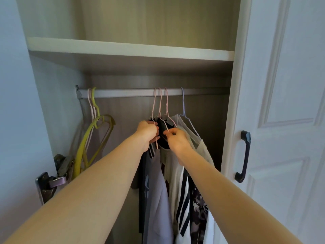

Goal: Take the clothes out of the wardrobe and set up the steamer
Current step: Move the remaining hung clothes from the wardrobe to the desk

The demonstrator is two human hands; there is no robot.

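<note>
Wardrobe rail [123, 93], both hands' fingers [154, 128] gripping hangers [159, 106]

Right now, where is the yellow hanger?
In the head view, the yellow hanger hangs empty at the left end of the wardrobe rail, beside a pink hanger.

four hung hangers [166, 106], two hands [147, 131], one rail [123, 93]

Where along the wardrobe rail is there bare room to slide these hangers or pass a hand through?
The rail is bare between the yellow hanger at its left end and the three pink hangers. A shorter bare stretch runs right of the lilac hanger to the door frame. It is crowded where the left hand and right hand grip the bunched clothes.
</note>
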